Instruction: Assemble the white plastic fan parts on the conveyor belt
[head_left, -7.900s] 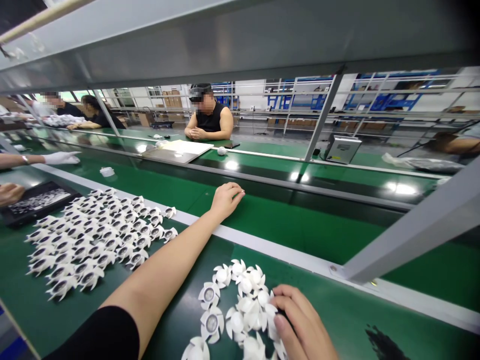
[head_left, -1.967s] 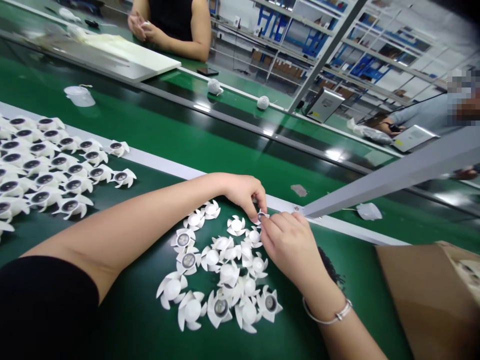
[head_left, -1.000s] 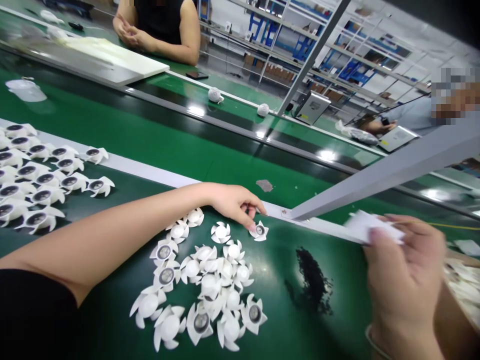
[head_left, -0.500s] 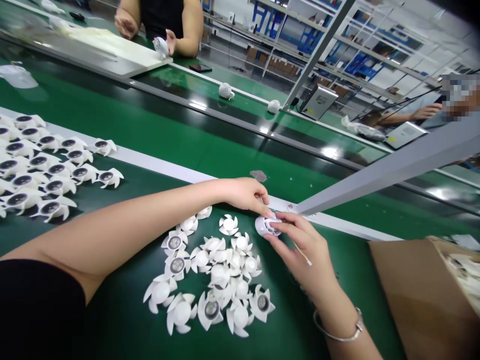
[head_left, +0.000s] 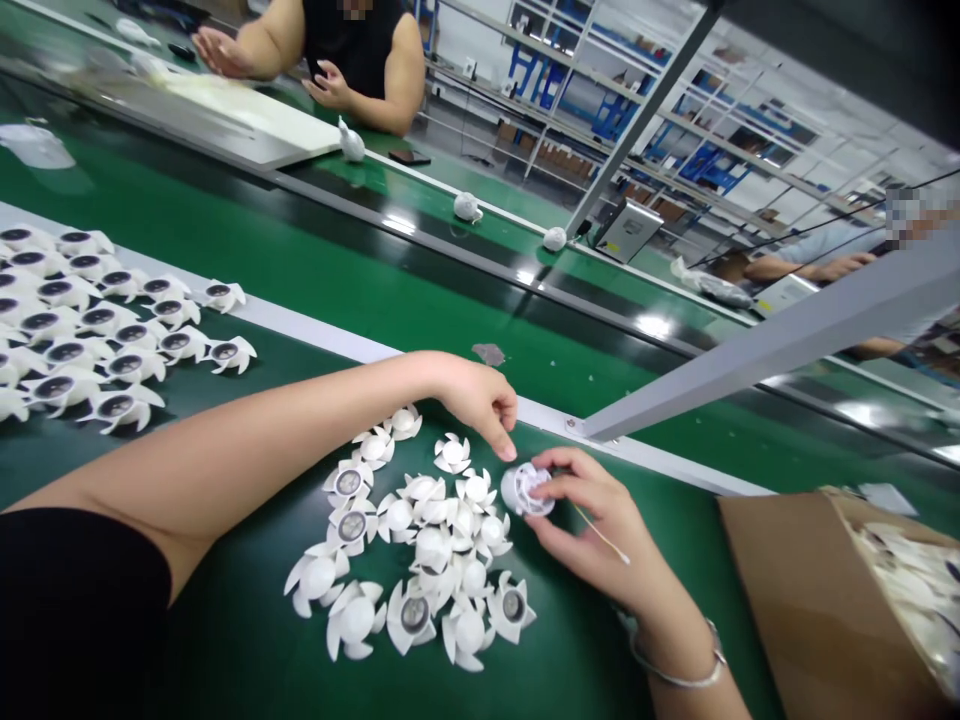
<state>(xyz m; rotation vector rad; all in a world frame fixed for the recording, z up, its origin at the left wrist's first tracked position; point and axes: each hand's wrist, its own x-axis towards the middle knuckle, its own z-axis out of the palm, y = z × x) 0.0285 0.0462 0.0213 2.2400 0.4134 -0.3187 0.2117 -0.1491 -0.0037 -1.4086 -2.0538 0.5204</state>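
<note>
In my right hand [head_left: 600, 520], thumb and fingers grip a white round plastic housing [head_left: 517, 492] with an open, ribbed end. A thin pale wire [head_left: 604, 535] trails from it below my fingers. My left hand [head_left: 480, 405] hovers just left of and above the housing, fingers curled in and one fingertip pointing down close to its rim; I see nothing in it. Below and left of my hands lies a loose pile of white fan impellers [head_left: 435, 550], some face up and others showing their dark-ringed hubs. A single impeller [head_left: 452, 453] sits just below my left hand.
Rows of hub-up impellers [head_left: 97, 320] cover the table's left side. A cardboard box [head_left: 780, 580] with white parts stands at right. A slanted grey post [head_left: 750, 340] rises from the table edge near my right hand. Across the conveyor [head_left: 322, 280] sits a co-worker [head_left: 360, 60].
My left fingertip has come off the housing, which my right hand has shifted slightly down and left. The co-worker opposite has let go of a white object, now on the far table.
</note>
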